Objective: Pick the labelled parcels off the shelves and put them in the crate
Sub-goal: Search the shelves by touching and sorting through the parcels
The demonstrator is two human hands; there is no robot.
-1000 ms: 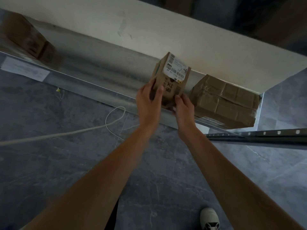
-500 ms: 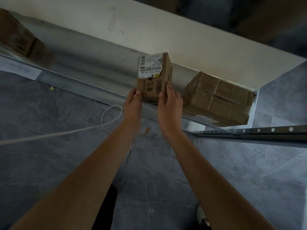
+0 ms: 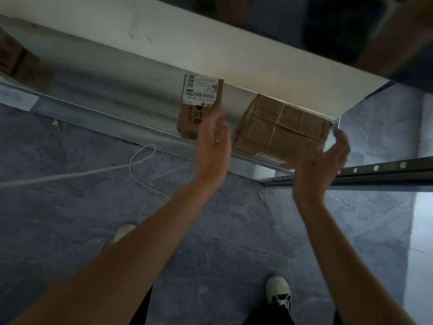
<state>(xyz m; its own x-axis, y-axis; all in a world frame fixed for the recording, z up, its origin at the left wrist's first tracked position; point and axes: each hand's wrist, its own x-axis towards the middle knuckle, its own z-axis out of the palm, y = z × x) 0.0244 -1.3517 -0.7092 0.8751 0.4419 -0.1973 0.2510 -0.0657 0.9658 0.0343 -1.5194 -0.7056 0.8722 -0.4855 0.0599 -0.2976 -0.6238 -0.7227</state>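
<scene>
So there's a small cardboard parcel (image 3: pixel 199 109) standing upright on the metal shelf (image 3: pixel 98 95), back against the white board (image 3: pixel 164 48) that runs over it. The top half of its front carries a white shipping label (image 3: pixel 202 92), stuck on upside down, with barcodes, a black square reading 69, and a line under it that looks like "5825 P011-00 69", though the rest of the print is too small to read. Below the label there's dark printing on the cardboard itself, some characters I can't make out. Just to the right of it, not quite touching as far as I can tell, lies a bigger taped parcel (image 3: pixel 281 130), wrapped in clear tape, with a small white sticker on its lower front edge that's unreadable. The left hand (image 3: pixel 213 141) is up in front of the gap between the 2 parcels, fingers loosely spread and holding nothing; it's blurred, so I can't tell if it touches the small one. The right hand (image 3: pixel 325 158) is open too, fingers relaxed near the right corner of the taped parcel, nothing gripped. Another brown box (image 3: pixel 14 59) sits far left on the shelf, mostly blurred. A white cable (image 3: pixel 93 171) loops across the grey floor (image 3: pixel 70 219), and 2 white sneakers show at the bottom.
</scene>
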